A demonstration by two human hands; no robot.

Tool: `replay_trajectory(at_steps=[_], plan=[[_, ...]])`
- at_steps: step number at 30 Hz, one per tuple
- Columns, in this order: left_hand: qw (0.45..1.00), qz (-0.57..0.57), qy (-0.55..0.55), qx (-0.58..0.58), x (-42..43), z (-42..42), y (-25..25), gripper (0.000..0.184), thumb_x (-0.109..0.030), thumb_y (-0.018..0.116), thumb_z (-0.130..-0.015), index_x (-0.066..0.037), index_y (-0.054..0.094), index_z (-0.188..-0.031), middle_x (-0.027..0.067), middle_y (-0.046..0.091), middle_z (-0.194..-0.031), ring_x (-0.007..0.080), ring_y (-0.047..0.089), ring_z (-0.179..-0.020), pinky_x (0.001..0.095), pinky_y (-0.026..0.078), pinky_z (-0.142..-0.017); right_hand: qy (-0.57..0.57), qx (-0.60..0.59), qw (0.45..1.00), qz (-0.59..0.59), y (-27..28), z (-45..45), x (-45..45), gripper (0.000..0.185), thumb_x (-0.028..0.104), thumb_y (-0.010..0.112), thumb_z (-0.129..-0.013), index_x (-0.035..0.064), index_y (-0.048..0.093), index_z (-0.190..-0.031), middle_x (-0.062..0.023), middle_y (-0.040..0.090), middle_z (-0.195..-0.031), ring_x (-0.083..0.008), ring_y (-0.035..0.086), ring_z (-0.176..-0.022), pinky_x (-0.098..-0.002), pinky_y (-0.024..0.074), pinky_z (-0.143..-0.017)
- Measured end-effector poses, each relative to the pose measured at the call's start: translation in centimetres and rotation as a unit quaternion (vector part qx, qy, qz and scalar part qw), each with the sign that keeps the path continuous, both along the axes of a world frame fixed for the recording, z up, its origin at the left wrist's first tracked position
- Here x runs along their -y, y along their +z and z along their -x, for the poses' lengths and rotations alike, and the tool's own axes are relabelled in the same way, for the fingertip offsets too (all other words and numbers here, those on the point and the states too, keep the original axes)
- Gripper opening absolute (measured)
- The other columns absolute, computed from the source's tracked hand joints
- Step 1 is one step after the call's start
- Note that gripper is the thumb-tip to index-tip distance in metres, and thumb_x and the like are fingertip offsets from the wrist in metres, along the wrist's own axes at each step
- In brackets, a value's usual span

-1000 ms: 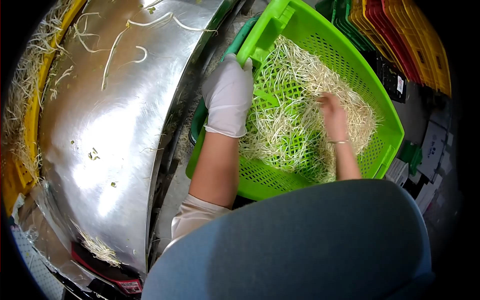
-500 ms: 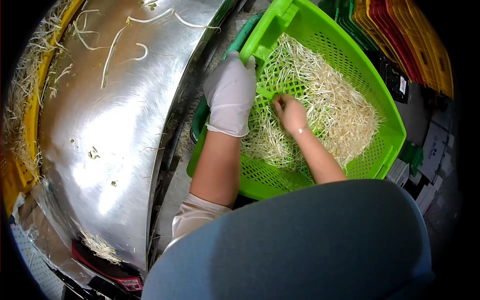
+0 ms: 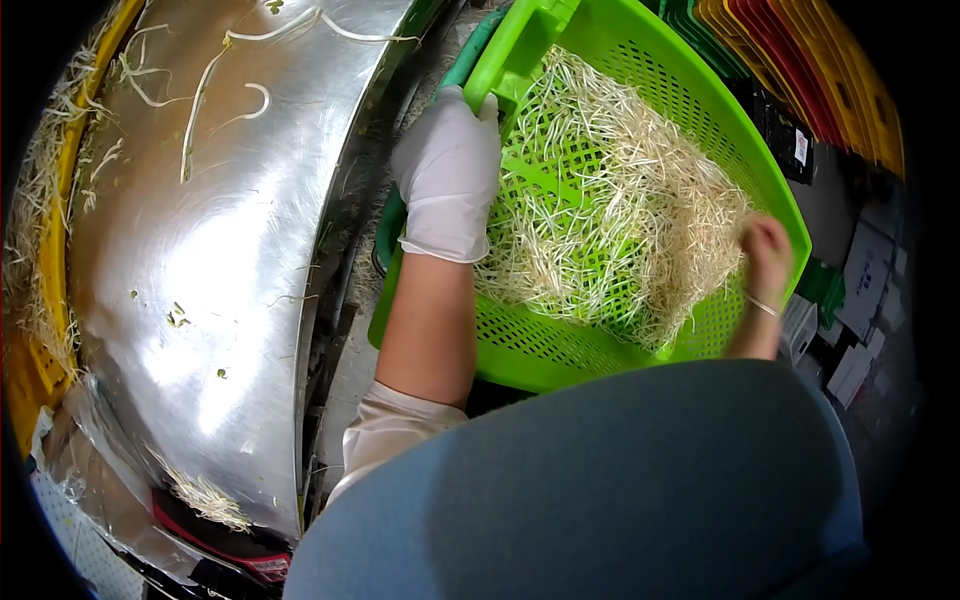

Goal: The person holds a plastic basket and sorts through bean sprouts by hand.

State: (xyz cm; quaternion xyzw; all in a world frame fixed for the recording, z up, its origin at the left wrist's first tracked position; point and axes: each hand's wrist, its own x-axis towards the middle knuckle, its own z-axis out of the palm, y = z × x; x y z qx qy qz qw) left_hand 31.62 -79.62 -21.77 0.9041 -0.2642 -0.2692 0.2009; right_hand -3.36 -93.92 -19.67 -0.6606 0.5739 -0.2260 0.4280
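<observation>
A bright green perforated plastic basket (image 3: pixel 620 20) holds a loose layer of bean sprouts (image 3: pixel 640 170), thickest toward its right side. My left hand (image 3: pixel 448 170), in a white glove, is closed around the basket's left rim by the handle. Bare except for a thin band at the wrist, my right hand (image 3: pixel 765 245) is over the basket's right end, just beyond the sprouts. Its fingers are curled in and a little blurred; whether anything is inside them is hidden.
A shiny metal surface (image 3: pixel 230 260) with stray sprouts (image 3: pixel 205 500) lies to the left, bordered by a yellow edge (image 3: pixel 55 230). Stacked crates (image 3: pixel 800 75) stand at upper right, and white boxes (image 3: pixel 868 285) lie below them. A dark green rim (image 3: pixel 470 55) shows beside the basket.
My right hand has moved right, from the middle of the sprouts to the basket's right end. My left hand keeps its hold on the rim. The whole view has shifted slightly.
</observation>
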Motion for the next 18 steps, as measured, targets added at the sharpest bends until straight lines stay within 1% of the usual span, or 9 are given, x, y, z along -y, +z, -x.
replay_trajectory(at_steps=[3,4,5,6,9,11,13,15,18], plan=[[1.000,-0.001,0.001,0.011,0.2,0.0,-0.3,0.032,-0.038,0.051,-0.082,-0.007,0.058,-0.090,0.0148,0.063,-0.080,0.0334,0.060,-0.075,0.0409,0.046,-0.065,-0.034,0.218,0.960,-0.172,7.4,17.7,3.9,0.022,0.013,0.057,-0.082,0.0031,0.054,-0.102,-0.0037,0.056,-0.091,-0.0106,0.051,-0.081,-0.0199,0.0395,-0.072],[1.000,-0.004,0.001,0.018,0.2,0.1,-0.4,0.032,-0.037,0.051,-0.082,-0.007,0.058,-0.090,0.0147,0.063,-0.080,0.0332,0.060,-0.075,0.0406,0.046,-0.065,-0.107,0.040,0.988,-0.102,8.4,20.4,3.5,0.028,0.015,0.056,-0.082,0.0021,0.053,-0.107,-0.0078,0.058,-0.102,-0.0159,0.055,-0.094,-0.0234,0.0414,-0.080],[1.000,-0.003,-0.002,0.016,0.1,0.2,-0.5,0.032,-0.037,0.051,-0.082,-0.007,0.058,-0.090,0.0147,0.063,-0.080,0.0332,0.060,-0.075,0.0406,0.046,-0.065,-0.125,-0.414,0.901,-0.027,9.0,22.7,2.5,0.028,0.009,0.054,-0.079,0.0041,0.056,-0.106,-0.0109,0.059,-0.103,-0.0212,0.057,-0.093,-0.0278,0.0437,-0.079],[0.999,0.009,-0.009,0.040,0.1,0.3,-0.7,0.031,-0.036,0.052,-0.082,-0.006,0.057,-0.087,0.0146,0.063,-0.076,0.0321,0.061,-0.071,0.0406,0.047,-0.062,-0.114,-0.777,0.617,0.052,9.3,24.1,1.9,0.031,0.004,0.051,-0.075,0.0061,0.058,-0.105,-0.0140,0.061,-0.103,-0.0266,0.058,-0.093,-0.0322,0.0459,-0.079],[0.998,0.001,-0.009,0.058,0.2,0.1,-0.5,0.032,-0.036,0.052,-0.082,-0.006,0.057,-0.086,0.0133,0.063,-0.074,0.0310,0.061,-0.070,0.0399,0.047,-0.060,0.019,-0.502,0.843,0.195,5.9,23.4,-0.5,0.023,0.002,0.047,-0.076,0.0039,0.064,-0.090,-0.0121,0.065,-0.086,-0.0266,0.062,-0.082,-0.0330,0.0479,-0.072],[0.999,-0.018,-0.003,0.037,0.3,0.2,-0.5,0.034,-0.038,0.052,-0.081,-0.006,0.058,-0.088,0.0103,0.062,-0.072,0.0284,0.060,-0.069,0.0373,0.045,-0.060,0.095,-0.320,0.932,0.141,-0.6,11.9,-4.7,0.026,0.005,0.052,-0.077,0.0038,0.060,-0.102,-0.0140,0.064,-0.092,-0.0253,0.061,-0.080,-0.0337,0.0475,-0.072],[0.999,-0.012,0.001,0.039,0.3,0.1,-0.6,0.033,-0.038,0.052,-0.081,-0.006,0.058,-0.088,0.0095,0.062,-0.070,0.0273,0.060,-0.067,0.0366,0.045,-0.059,0.142,-0.302,0.942,-0.035,-3.4,-1.1,-9.5,0.025,0.015,0.059,-0.079,0.0076,0.060,-0.103,-0.0127,0.063,-0.089,-0.0253,0.060,-0.080,-0.0335,0.0477,-0.071],[0.999,-0.009,0.009,0.040,0.2,0.2,-0.9,0.033,-0.038,0.052,-0.081,-0.006,0.058,-0.088,0.0087,0.062,-0.068,0.0262,0.060,-0.066,0.0358,0.045,-0.059,0.298,-0.170,0.938,0.051,-9.0,-4.8,-12.3,0.020,0.015,0.064,-0.077,0.0060,0.061,-0.094,-0.0090,0.061,-0.081,-0.0192,0.059,-0.068,-0.0282,0.0484,-0.064],[0.998,0.004,-0.002,0.057,0.0,0.2,-0.8,0.033,-0.038,0.052,-0.081,-0.006,0.058,-0.088,0.0083,0.062,-0.067,0.0255,0.060,-0.065,0.0353,0.044,-0.059,0.337,-0.253,0.907,-0.020,-12.0,-9.0,-14.5,0.019,0.024,0.065,-0.072,0.0087,0.061,-0.081,-0.0062,0.059,-0.073,-0.0220,0.058,-0.063,-0.0341,0.0472,-0.058]])
